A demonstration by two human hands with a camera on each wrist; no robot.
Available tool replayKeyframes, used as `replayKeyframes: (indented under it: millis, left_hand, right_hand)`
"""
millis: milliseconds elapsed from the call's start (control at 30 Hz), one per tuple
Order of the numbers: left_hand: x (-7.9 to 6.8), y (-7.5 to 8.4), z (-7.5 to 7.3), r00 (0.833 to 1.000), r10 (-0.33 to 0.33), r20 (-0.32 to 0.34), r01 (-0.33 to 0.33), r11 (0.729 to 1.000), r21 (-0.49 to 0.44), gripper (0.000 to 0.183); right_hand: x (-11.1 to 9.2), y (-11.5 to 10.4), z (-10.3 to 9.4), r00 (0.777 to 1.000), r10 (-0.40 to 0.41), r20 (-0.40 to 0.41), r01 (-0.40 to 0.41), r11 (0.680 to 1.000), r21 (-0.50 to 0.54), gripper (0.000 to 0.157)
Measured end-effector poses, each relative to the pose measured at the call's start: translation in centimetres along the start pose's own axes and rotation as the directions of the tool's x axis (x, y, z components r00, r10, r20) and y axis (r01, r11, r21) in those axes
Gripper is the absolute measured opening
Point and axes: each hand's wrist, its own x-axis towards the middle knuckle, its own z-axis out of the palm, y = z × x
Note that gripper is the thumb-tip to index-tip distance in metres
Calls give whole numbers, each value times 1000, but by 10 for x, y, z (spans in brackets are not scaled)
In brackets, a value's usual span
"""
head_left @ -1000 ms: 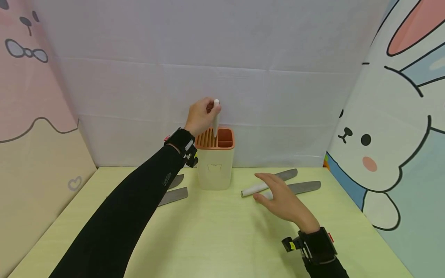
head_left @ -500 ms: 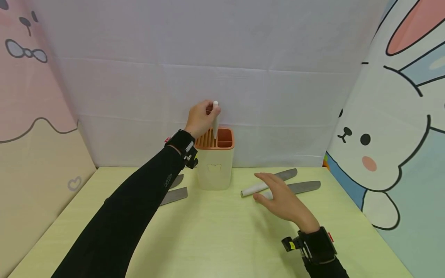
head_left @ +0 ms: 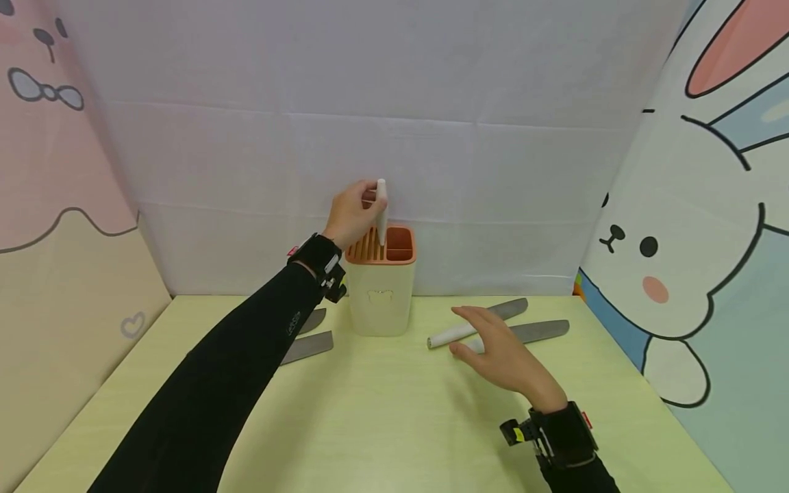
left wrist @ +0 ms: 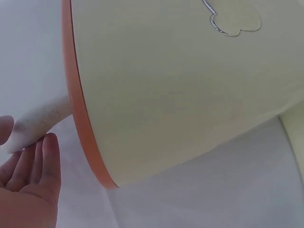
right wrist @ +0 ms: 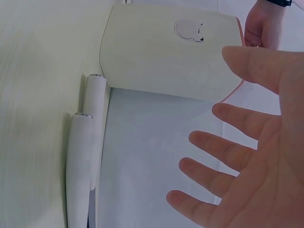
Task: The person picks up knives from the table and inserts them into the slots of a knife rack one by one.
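My left hand [head_left: 354,213] pinches the white handle of a knife [head_left: 382,216] between thumb and fingers. That knife stands upright in the slotted side of a cream knife block [head_left: 380,301] with an orange top, its blade hidden inside. In the left wrist view the pale handle [left wrist: 40,121] comes out past the orange rim, fingertips against its side. My right hand [head_left: 502,352] is held with fingers spread and holds nothing. It overlaps two grey-bladed knives on the table, the rear knife [head_left: 453,335] and the front knife [head_left: 542,331]; their white handles show in the right wrist view.
Two more grey blades, a rounded blade [head_left: 314,320] and a broad blade [head_left: 311,346], lie left of the block, partly behind my left sleeve [head_left: 246,356]. A pale wall sheet [head_left: 259,164] rises behind the table [head_left: 382,424].
My left hand has shifted very slightly left and down at the knife handle, and more of the handle shows. The right hand and the knives on the table have stayed in place.
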Motion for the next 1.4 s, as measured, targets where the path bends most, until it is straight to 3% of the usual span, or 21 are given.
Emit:
replayKeyframes:
  millis: [267, 500, 667, 833, 933, 1000, 1133, 1400]
  left_hand:
    - [-6, -3, -5, 999, 13, 46, -13, 1000, 4, 47]
    - [-31, 1, -7, 990, 144, 10, -144, 983, 114, 53]
    - [-54, 7, -8, 964, 264, 23, -261, 931, 255, 56]
    - [-85, 10, -12, 916, 396, 68, -391, 839, 378, 58]
    - [-104, 7, -14, 894, 438, 97, -435, 792, 428, 59]
    - [-116, 3, -15, 888, 450, 99, -444, 779, 443, 60]
    - [-143, -8, -17, 890, 442, 112, -440, 769, 464, 61]
    - [-189, -30, -10, 907, 398, 138, -414, 777, 474, 68]
  right_hand:
    - [0, 0, 0, 1000, -9, -1, 9, 1000, 6, 59]
    - [1, 1, -3, 1000, 0, -8, 0, 1000, 18, 59]
    - [0, 4, -5, 1000, 10, -7, -10, 1000, 18, 58]
    - [-2, 7, -5, 1000, 16, -2, -16, 1000, 20, 58]
    - [-3, 9, -5, 1000, 16, 0, -16, 1000, 22, 58]
    - [-3, 10, -5, 1000, 5, -3, -5, 1000, 20, 57]
    - [-3, 13, -4, 1000, -19, -14, 19, 1000, 11, 56]
    - [-4, 16, -4, 1000, 4, -11, -4, 1000, 1, 55]
